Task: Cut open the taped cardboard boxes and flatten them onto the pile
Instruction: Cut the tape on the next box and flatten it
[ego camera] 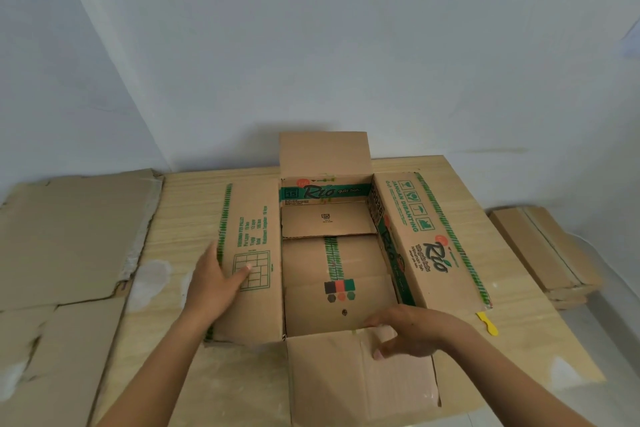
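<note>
Open Rio box (332,263) on wood table (194,215), all 4 top flaps splayed out.

L→R: flattened cardboard pile (69,239) at table's left edge; left hand (216,282) flat, fingers spread, pressing the left flap, not gripping. Box sits mid-table, mouth up, long axis running away from the camera twd the wall. Right hand (412,334) on near flap at box rim, fingers loosely curled, no clear pinch. Yellow cutter (487,322) just right of box; 2nd cardboard stack (543,253) far right.
</note>
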{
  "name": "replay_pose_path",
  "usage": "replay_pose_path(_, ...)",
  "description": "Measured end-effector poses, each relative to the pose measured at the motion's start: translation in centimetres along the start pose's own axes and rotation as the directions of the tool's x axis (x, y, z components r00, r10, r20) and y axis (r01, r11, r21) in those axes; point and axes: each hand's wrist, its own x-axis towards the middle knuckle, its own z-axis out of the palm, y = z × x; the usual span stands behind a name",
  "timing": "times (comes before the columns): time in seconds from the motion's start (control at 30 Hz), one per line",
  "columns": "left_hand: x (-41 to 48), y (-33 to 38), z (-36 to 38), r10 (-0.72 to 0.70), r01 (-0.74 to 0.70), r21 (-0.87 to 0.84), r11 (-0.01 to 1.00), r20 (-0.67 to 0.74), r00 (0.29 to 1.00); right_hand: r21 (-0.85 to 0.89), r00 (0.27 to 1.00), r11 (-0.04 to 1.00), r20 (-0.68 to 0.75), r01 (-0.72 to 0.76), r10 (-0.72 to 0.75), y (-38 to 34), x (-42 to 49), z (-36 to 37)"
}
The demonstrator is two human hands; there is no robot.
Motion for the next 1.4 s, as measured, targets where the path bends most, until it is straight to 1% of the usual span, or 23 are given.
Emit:
replay_pose_path(0.07, 0.5, 0.9, -1.3, -0.095, 0.091, -0.116, 0.989, -0.027, 0.995, -0.002, 1.0, 1.0, -0.01, 0.011, -0.011, -0.2, 0.0, -0.2)
replay_pose_path(0.1, 0.8, 1.2, -2.0, -0.12, 0.117, -0.186, 0.976, -0.005, 0.993, -0.001, 1.0, 1.0, -0.026, 0.013, -0.013, -0.3, 0.0, -0.3)
replay_pose_path(0.17, 1.1, 2.1, -3.1, -0.12, 0.13, -0.304, 0.944, 0.053, 0.991, 0.005, 0.997, 1.0, -0.076, 0.025, -0.025, -0.5, 0.0, -0.4)
replay_pose_path(0.27, 1.8, 4.3, -4.9, -0.103, 0.118, -0.384, 0.916, 0.058, 0.993, 0.044, 0.986, 0.995, -0.148, 0.085, -0.078, -1.1, 0.4, -0.8)
replay_pose_path(0.33, 2.4, 6.1, -6.0, -0.075, 0.113, -0.425, 0.898, 0.106, 0.992, 0.076, 0.979, 0.991, -0.183, 0.105, -0.09, -1.7, 0.8, -1.1)
replay_pose_path(0.4, 2.9, 7.9, -6.5, -0.033, 0.095, -0.424, 0.901, 0.151, 0.988, 0.101, 0.975, 0.988, -0.201, 0.121, -0.099, -2.0, 1.1, -1.5)
replay_pose_path(0.47, 2.8, 9.7, -6.3, 0.015, 0.045, -0.401, 0.915, 0.145, 0.989, 0.178, 0.971, 0.971, -0.203, 0.162, -0.125, -1.9, 1.2, -1.8)
replay_pose_path(0.53, 2.5, 11.4, -5.6, 0.071, -0.02, -0.382, 0.924, 0.119, 0.99, 0.247, 0.949, 0.95, -0.292, 0.193, -0.117, -2.1, 1.0, -2.7)
replay_pose_path(0.57, 2.3, 12.1, -5.2, 0.097, -0.048, -0.378, 0.925, 0.111, 0.989, 0.242, 0.919, 0.947, -0.379, 0.209, -0.106, -2.2, 0.8, -3.3)
replay_pose_path(0.6, 2.2, 12.7, -4.8, 0.118, -0.069, -0.37, 0.927, 0.111, 0.987, 0.225, 0.874, 0.948, -0.477, 0.225, -0.094, -2.5, 0.7, -4.0)
replay_pose_path(0.67, 1.9, 14.0, -4.1, 0.15, -0.104, -0.346, 0.932, 0.108, 0.983, 0.222, 0.762, 0.932, -0.643, 0.287, -0.082, -3.9, -0.3, -5.9)
replay_pose_path(0.7, 1.9, 14.6, -3.8, 0.16, -0.117, -0.335, 0.935, 0.104, 0.982, 0.245, 0.713, 0.905, -0.695, 0.347, -0.085, -4.8, -1.0, -6.8)
replay_pose_path(0.73, 1.9, 15.2, -3.4, 0.17, -0.127, -0.33, 0.936, 0.105, 0.98, 0.276, 0.683, 0.866, -0.724, 0.417, -0.098, -6.0, -1.8, -7.7)
replay_pose_path(0.77, 1.9, 15.7, -3.2, 0.177, -0.134, -0.326, 0.936, 0.107, 0.978, 0.308, 0.671, 0.818, -0.732, 0.486, -0.123, -7.1, -2.5, -8.4)
replay_pose_path(0.83, 1.9, 16.7, -2.7, 0.2, -0.154, -0.306, 0.939, 0.125, 0.972, 0.338, 0.683, 0.744, -0.699, 0.576, -0.212, -9.3, -3.9, -9.1)
replay_pose_path(0.9, 1.9, 17.6, -2.4, 0.238, -0.185, -0.302, 0.935, 0.149, 0.96, 0.324, 0.704, 0.726, -0.644, 0.606, -0.3, -11.3, -4.8, -9.2)
replay_pose_path(0.97, 1.9, 18.5, -2.1, 0.252, -0.189, -0.318, 0.929, 0.17, 0.953, 0.266, 0.687, 0.742, -0.644, 0.615, -0.338, -12.9, -4.9, -9.0)
replay_pose_path(1.0, 1.9, 18.8, -2.0, 0.254, -0.186, -0.325, 0.927, 0.182, 0.95, 0.242, 0.665, 0.756, -0.675, 0.609, -0.32, -13.4, -4.7, -8.9)
replay_pose_path(1.1, 2.0, 19.6, -1.6, 0.28, -0.185, -0.346, 0.92, 0.247, 0.928, 0.274, 0.585, 0.769, -0.796, 0.578, -0.156, -13.8, -4.1, -8.7)
replay_pose_path(1.17, 1.8, 19.9, -1.3, 0.309, -0.196, -0.367, 0.91, 0.284, 0.908, 0.295, 0.51, 0.735, -0.856, 0.61, -0.08, -13.2, -4.4, -8.6)
replay_pose_path(1.23, 1.6, 20.1, -0.8, 0.353, -0.242, -0.354, 0.904, 0.292, 0.889, 0.312, 0.459, 0.673, -0.887, 0.671, -0.047, -12.4, -4.8, -8.7)
replay_pose_path(1.3, 1.4, 20.5, -0.1, 0.409, -0.304, -0.34, 0.89, 0.296, 0.863, 0.337, 0.443, 0.637, -0.897, 0.693, -0.007, -11.4, -5.1, -8.9)
replay_pose_path(1.4, 1.2, 20.8, 1.6, 0.475, -0.374, -0.324, 0.869, 0.335, 0.814, 0.39, 0.441, 0.628, -0.894, 0.674, 0.082, -9.5, -5.5, -9.0)
